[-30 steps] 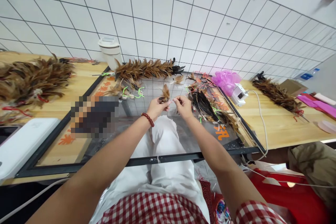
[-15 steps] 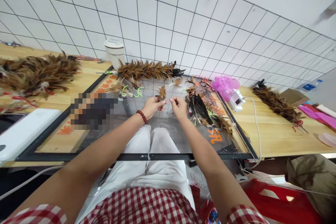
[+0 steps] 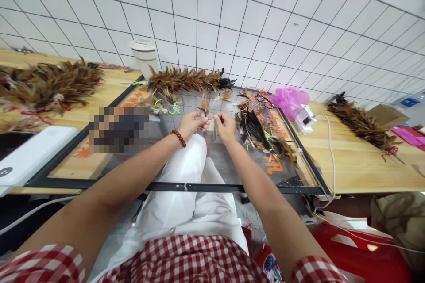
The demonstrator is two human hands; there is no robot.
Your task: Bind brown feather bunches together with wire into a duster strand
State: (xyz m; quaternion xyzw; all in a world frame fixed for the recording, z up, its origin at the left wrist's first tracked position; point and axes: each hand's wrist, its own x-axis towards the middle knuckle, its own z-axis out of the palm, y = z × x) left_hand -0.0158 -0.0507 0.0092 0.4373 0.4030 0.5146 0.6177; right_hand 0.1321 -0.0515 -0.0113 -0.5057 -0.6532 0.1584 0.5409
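Observation:
Over the glass panel, my left hand, with a dark red bead bracelet on its wrist, is closed in a pinch. A small tuft of brown feathers stands up from its fingertips. Just to the right, my right hand is closed too, thumb against forefinger, close to the left fingertips. Something thin and pale shows between the two hands, too small to name. Right of my right hand lie loose black feathers with bright green ties. Ahead lies a long feather duster with brown plumes and a black tip.
The black-framed glass panel lies on a wooden table. Around it are a white bin, pink plastic bag, white socket block with a cable, feather bundles, another duster and a white power bank.
The view has shifted slightly. My hands stay close together over the glass, and the feather tuft is still in my left fingers. My legs under the glass have moved.

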